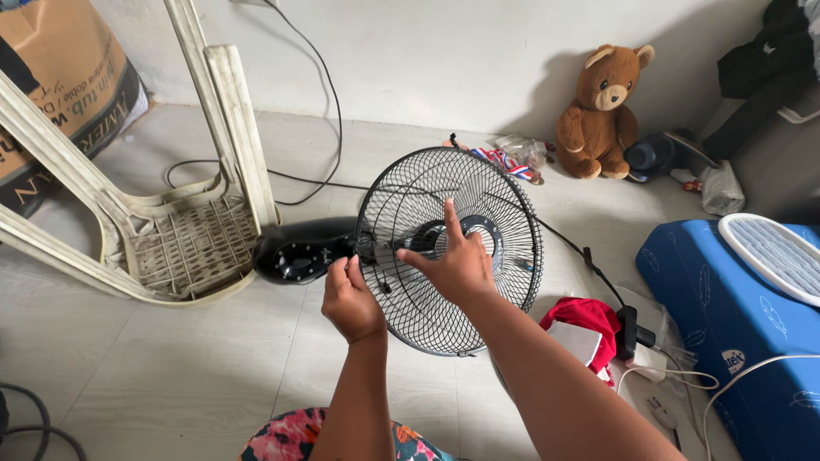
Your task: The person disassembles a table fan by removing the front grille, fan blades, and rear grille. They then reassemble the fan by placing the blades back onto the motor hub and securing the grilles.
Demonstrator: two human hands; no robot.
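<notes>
A black wire fan guard point(495, 196) stands on edge on the pale tiled floor, joined to the black fan motor housing point(299, 252) lying to its left. My left hand point(350, 300) is closed around the guard's rim at the left side, close to the motor. Spread against the wire face near the centre ring is my right hand point(451, 260), index finger pointing up. A black cord point(589, 260) runs from the fan to the right.
An overturned cream plastic chair point(171, 230) lies at left, a cardboard box point(60, 77) behind it. A brown teddy bear point(602, 111) sits against the wall. At right are a blue mattress point(726, 307), red cloth point(589, 316) and plugs with cables point(636, 337).
</notes>
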